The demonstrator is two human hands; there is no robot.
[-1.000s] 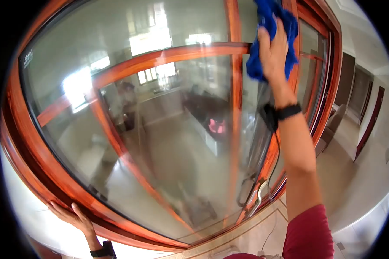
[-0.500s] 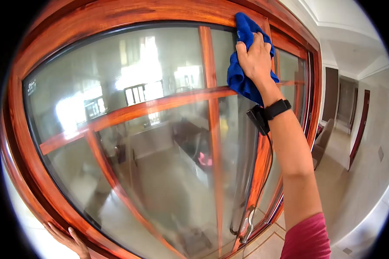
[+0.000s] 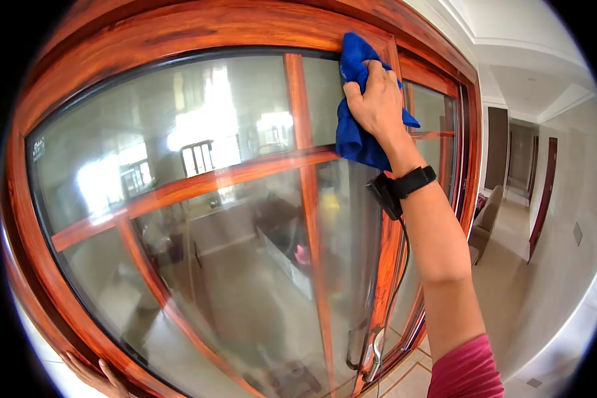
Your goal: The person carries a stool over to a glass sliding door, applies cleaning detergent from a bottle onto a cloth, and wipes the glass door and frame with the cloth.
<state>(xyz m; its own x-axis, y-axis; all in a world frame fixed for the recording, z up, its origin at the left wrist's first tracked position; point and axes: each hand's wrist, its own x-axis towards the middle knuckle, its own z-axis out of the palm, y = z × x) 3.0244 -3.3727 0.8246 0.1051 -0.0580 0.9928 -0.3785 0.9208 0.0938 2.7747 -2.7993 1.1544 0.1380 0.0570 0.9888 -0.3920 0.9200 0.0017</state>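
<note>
My right hand is closed on a bunched blue cloth. The cloth lies against the upper right corner of a window, over the glass edge and the reddish wooden frame. A black strap with a small box and a cable is round my right wrist. At the lower left, my left hand rests by the outer edge of the frame, fingers stretched out. Part of that hand is cut off by the view's bottom.
A metal window handle sits low on the right upright. Wooden bars cross the pane, which carries bright reflections. To the right, a hallway holds a chair and a dark red door.
The view has shifted, so window and right arm appear slightly lower and further left. The cloth has changed its folds under my right hand, staying at the same corner.
</note>
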